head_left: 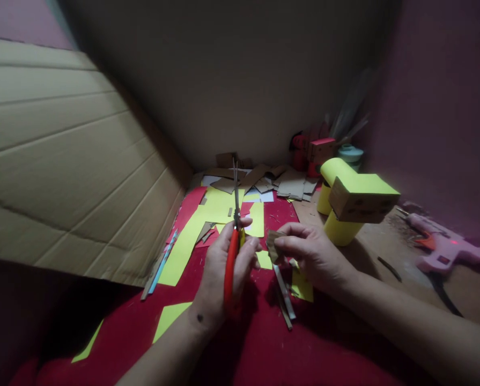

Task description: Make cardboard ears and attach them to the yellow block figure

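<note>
Scissors (229,268): upright in the left grip (214,284), blades pointing away from the person, tips apparently a little parted; handle orange-red.
Left grip: fingers wrapped about the handle – closed on the scissors.
Right grip (320,260): thumb and fingers pinching the card (274,246).
Card: small, brown, rough-edged; held just right of the scissors, apart from the blades.
Strips (285,294): two, narrow, right of the scissors and below the card – contact with the card cannot be told.
Yellow paper (179,254): flat sheets left of and beyond the scissors, on the red cover (248,354).
Blue stick (163,262): left of the scissors, slanting, beside the yellow paper.
Scraps (292,184): brown cardboard pieces, overlapping, beyond the scissors.
Model (364,185): yellow, box-shaped part with a brown front above rolled tubes; right of the scissors, standing on the counter (378,241).
Glue gun (444,246): pink, lying well right of the scissors, red light showing.
Blue pot (350,154): beyond and right of the scissors, beside red boxes (322,149).
Sheet (63,161): large, creased cardboard, well left of the scissors.
</note>
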Tool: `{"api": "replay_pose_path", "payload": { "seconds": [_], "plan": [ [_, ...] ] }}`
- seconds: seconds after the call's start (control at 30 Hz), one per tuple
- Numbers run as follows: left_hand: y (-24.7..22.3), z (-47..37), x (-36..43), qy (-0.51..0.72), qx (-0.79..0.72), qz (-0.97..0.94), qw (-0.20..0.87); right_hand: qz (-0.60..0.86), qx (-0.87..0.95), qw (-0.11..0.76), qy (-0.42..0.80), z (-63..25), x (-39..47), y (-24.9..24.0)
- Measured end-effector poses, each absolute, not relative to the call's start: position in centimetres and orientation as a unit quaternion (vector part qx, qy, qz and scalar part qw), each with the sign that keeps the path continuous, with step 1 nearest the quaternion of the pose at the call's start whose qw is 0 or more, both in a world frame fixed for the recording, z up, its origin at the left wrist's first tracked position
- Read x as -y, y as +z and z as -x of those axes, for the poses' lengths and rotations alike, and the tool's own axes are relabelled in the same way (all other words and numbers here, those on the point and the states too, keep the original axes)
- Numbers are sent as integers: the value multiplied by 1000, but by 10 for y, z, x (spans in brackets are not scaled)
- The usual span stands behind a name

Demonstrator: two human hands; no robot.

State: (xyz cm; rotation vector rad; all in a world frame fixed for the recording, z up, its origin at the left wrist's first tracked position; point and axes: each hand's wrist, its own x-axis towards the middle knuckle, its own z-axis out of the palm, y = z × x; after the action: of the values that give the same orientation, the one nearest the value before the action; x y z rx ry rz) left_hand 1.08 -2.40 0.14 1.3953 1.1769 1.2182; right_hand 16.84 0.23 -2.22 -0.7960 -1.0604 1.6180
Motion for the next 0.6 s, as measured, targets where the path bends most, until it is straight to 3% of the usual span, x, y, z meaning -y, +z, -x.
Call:
{"api": "replay_pose_path", "payload": {
  "seconds": [0.13,0.33,0.6],
  "plan": [
    [3,1,23,464,-492,-617,403,320,408,554,652,-171,-10,-16],
    [-2,-1,26,466,-459,-618,437,308,389,613,615,-173,-16,-6],
    [-1,-7,30,426,-453,-637,456,287,388,616,623,-177,-18,-5]
  ]
}}
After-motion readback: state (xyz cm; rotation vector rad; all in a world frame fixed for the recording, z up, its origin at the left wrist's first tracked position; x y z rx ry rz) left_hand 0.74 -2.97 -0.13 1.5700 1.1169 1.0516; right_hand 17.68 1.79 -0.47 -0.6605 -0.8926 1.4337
